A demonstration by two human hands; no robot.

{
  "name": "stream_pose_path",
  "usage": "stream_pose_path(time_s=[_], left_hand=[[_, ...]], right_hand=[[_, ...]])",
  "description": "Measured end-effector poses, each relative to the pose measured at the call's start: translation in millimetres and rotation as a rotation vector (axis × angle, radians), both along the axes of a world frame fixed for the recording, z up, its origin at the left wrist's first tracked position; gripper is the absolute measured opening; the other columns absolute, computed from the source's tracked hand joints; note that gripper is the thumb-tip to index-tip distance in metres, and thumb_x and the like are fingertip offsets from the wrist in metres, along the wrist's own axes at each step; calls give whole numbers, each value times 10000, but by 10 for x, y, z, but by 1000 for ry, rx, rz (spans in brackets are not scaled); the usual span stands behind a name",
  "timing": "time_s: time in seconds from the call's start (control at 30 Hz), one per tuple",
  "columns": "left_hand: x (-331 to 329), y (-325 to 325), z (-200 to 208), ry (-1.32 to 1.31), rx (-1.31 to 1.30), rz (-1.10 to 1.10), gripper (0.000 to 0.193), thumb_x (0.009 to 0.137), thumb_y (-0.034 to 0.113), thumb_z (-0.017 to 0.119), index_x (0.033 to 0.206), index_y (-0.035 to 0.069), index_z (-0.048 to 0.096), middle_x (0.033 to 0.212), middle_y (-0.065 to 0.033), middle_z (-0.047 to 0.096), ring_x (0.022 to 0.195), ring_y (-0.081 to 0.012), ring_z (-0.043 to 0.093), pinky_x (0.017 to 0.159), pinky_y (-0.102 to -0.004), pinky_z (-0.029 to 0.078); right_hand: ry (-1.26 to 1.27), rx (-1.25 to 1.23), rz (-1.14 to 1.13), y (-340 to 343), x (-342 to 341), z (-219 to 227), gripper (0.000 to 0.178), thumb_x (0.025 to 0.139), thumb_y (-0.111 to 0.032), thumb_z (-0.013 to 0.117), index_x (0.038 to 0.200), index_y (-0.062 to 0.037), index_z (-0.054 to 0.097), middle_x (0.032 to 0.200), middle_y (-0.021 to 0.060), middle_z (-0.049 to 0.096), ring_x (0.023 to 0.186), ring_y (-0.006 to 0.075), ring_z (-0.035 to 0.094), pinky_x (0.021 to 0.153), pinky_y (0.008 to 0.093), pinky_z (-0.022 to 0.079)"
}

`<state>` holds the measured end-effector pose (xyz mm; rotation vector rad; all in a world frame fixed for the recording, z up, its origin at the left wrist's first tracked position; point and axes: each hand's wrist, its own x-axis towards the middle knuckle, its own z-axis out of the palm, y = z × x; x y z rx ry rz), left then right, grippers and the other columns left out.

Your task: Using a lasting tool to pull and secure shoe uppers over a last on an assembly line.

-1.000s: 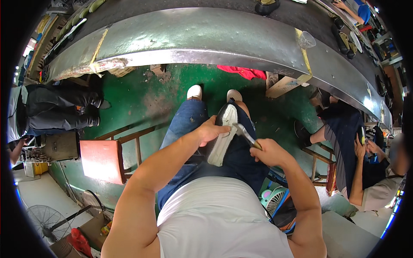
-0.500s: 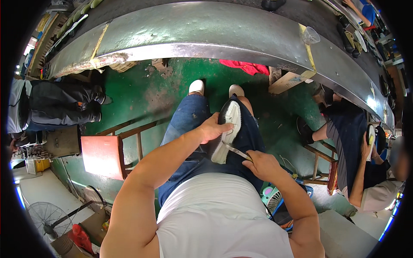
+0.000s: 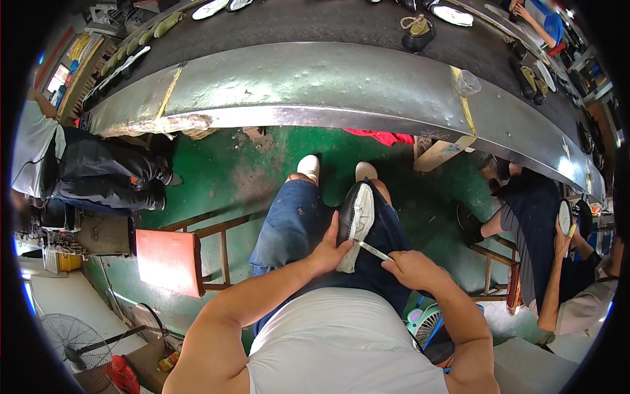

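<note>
I sit with a shoe (image 3: pixel 355 222), black upper and white sole turned up, lying along my right thigh. My left hand (image 3: pixel 327 249) grips the shoe from its left side, near the heel end. My right hand (image 3: pixel 408 267) holds a thin metal tool (image 3: pixel 374 250) whose tip touches the white sole near the heel. Both forearms come in from the bottom edge over my white shirt and blue jeans.
A long curved metal conveyor edge (image 3: pixel 328 85) runs across the top, with several shoes (image 3: pixel 418 33) on the dark belt. A red stool (image 3: pixel 172 261) stands at my left. One seated person (image 3: pixel 92 171) is at far left, another (image 3: pixel 551 256) holding a sole at right. A small fan (image 3: pixel 425 320) lies by my right side.
The shoe has settled lower on my thigh. My right hand has moved the tool from above the shoe down to the sole's near end, and my left hand shifted to the shoe's left side.
</note>
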<state>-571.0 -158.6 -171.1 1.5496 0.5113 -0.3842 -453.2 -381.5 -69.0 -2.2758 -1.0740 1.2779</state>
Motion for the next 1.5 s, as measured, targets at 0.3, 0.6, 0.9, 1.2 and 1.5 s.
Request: stream_pose_path(time_s=[0.3,0.6,0.9,1.2,1.5], left_hand=[[41,162,209,25,112,-260,1095,921,287,694,1576,72,-157,1604,-284,205,1491,-355,263,1198,-381,246],[-7,506,363,-69,-813,232,851,960,156,657,1608,96,110,1481,-96,470,1277,-213,547,1057,-381,459],[698,1303,1763,-503,-590,326,796,924,225,702,1562,28,271,1412,-180,535,1203,-286,605,1014,-413,500],[3181,2253,2344,-345,-41,258,857,906,93,703,1575,-11,178,1252,-172,635,988,-201,682,787,-366,576],[5419,1740,1801,-588,1932,-434,547,934,307,639,1439,182,471,1555,-105,343,1415,-373,360,1067,-564,394]], right_hand=[[-252,239,-179,184,-154,-252,359,1000,-331,540,959,14,634,923,234,686,878,422,662,766,495,515],[-568,302,-470,142,248,-624,475,838,-421,745,1053,-17,617,876,169,686,828,385,679,715,455,533],[-484,224,-559,-66,727,-404,313,856,-258,728,1069,-51,631,897,186,698,867,423,669,771,493,521],[-732,377,-271,-73,1183,80,372,752,-195,814,1049,-56,638,954,109,679,875,324,650,829,455,484],[-1117,658,-185,870,2694,521,393,720,-161,802,1050,-63,613,972,76,618,893,277,613,843,443,444]])
